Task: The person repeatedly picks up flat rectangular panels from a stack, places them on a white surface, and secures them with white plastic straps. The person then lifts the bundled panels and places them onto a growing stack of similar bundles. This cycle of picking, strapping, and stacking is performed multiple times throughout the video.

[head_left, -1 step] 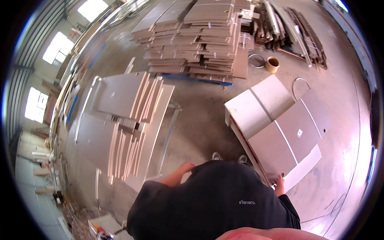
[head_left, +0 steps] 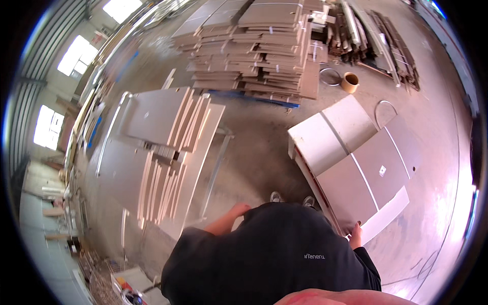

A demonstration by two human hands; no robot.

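Observation:
My right hand [head_left: 357, 236] is at the near corner of a strapped stack of panels, with a brown panel [head_left: 345, 195] on top. Its fingers close over the panel's near edge, and their undersides are hidden. A white sheet [head_left: 389, 216] sticks out beyond the panel's near right side. Two pale straps cross the brown top, and a small white label [head_left: 382, 171] lies on it. My left hand [head_left: 239, 209] rests low against the front of my dark shirt. Its fingers are mostly hidden there, and I see nothing held in it.
On the left, brown panels [head_left: 157, 117] lie fanned out over a pale board [head_left: 206, 147] on a metal frame. Tall panel stacks [head_left: 254, 56] stand ahead on a blue pallet. A white strapped block [head_left: 330, 129] adjoins the right stack; a cardboard tube [head_left: 349, 82] stands behind it.
The whole view has shifted very slightly. Both hands and the panels keep their places relative to each other.

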